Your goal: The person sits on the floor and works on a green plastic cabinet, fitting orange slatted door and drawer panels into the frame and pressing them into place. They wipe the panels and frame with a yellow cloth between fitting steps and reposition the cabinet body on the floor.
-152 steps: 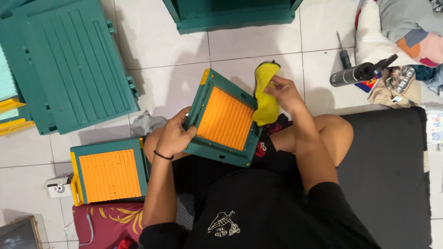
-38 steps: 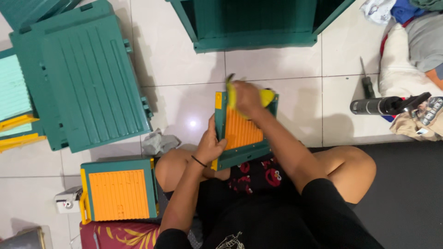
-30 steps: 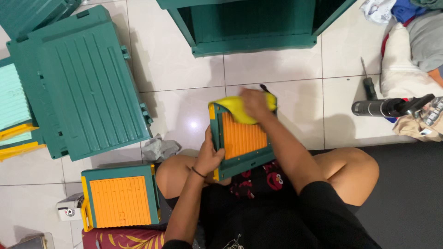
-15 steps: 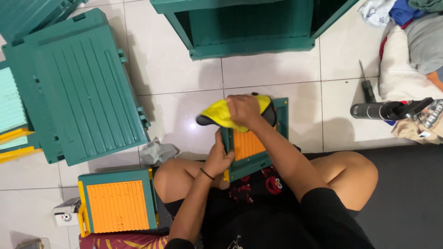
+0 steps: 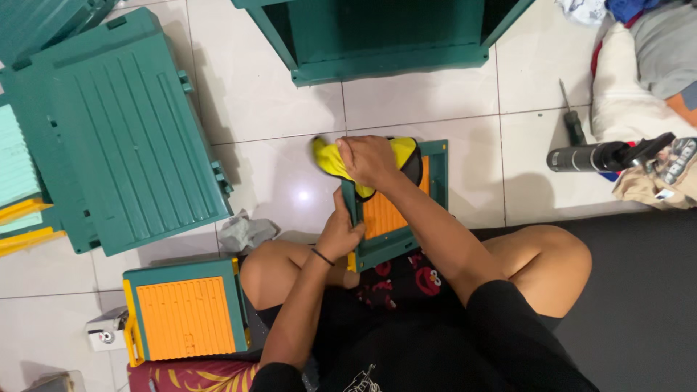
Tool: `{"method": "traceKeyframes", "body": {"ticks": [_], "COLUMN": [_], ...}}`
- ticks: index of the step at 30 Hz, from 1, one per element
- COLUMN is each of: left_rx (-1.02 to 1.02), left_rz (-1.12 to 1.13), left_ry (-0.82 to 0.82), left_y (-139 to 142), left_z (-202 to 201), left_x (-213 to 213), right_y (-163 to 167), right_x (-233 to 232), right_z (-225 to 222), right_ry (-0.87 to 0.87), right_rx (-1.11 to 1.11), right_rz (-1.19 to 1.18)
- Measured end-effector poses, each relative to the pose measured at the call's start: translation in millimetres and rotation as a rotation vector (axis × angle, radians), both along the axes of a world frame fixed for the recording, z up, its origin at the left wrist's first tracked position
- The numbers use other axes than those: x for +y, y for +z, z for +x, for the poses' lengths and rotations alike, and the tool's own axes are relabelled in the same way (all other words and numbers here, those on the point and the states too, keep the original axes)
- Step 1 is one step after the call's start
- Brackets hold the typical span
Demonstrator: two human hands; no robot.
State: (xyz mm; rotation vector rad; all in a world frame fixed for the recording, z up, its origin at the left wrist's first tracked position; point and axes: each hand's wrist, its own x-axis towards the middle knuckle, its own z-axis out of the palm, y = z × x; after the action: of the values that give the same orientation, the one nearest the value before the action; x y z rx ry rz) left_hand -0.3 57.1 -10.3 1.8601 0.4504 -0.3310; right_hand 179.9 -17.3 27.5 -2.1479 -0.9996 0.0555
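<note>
I sit cross-legged on the floor with a green plastic drawer front with an orange ribbed panel (image 5: 396, 210) propped on my lap. My left hand (image 5: 340, 232) grips its left edge near the lower corner. My right hand (image 5: 368, 160) presses a yellow cloth (image 5: 330, 158) against the drawer's upper left corner; the cloth hangs over the edge toward the tiles.
A second green and orange drawer (image 5: 185, 308) lies at my left knee beside a crumpled grey rag (image 5: 245, 232). A large green ribbed panel (image 5: 120, 131) lies at left and a green cabinet frame (image 5: 385, 36) ahead. A black tool (image 5: 602, 154), a screwdriver (image 5: 573, 123) and clothes lie at right.
The drawer has been turned and shifted right on my lap. My right hand moved the yellow cloth from the top edge leftward to the upper left corner.
</note>
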Motion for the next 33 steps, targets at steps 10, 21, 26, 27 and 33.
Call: {"method": "traceKeyframes", "body": {"ticks": [10,21,26,27,33], "left_rx": [-0.248,0.145,0.061,-0.029,-0.314], "left_rz": [-0.009,0.083,0.007,-0.032,-0.194], "left_ry": [0.039,-0.016,0.098,0.118,0.174], "left_y": [-15.0,8.2,-11.1,-16.2,-28.1], "left_z": [-32.0,-0.6,-22.2,-26.6,-38.7], "left_x": [0.0,-0.7,16.7,18.6,2.9], "right_y": [-49.5,7.6,-14.9,-25.3,-50.3], "right_x": [-88.4,-1.5,-19.0,-33.5,-118.5], "right_z": [49.3,-3.5,12.0,21.2,38.5], "right_ry": [-0.194,0.031,0.017,0.002,-0.371], "right_rx": [-0.019,-0.082,-0.153,-0.206,0.006], "right_rz": [-0.022,0.204,0.187,0.18,-0.062]}}
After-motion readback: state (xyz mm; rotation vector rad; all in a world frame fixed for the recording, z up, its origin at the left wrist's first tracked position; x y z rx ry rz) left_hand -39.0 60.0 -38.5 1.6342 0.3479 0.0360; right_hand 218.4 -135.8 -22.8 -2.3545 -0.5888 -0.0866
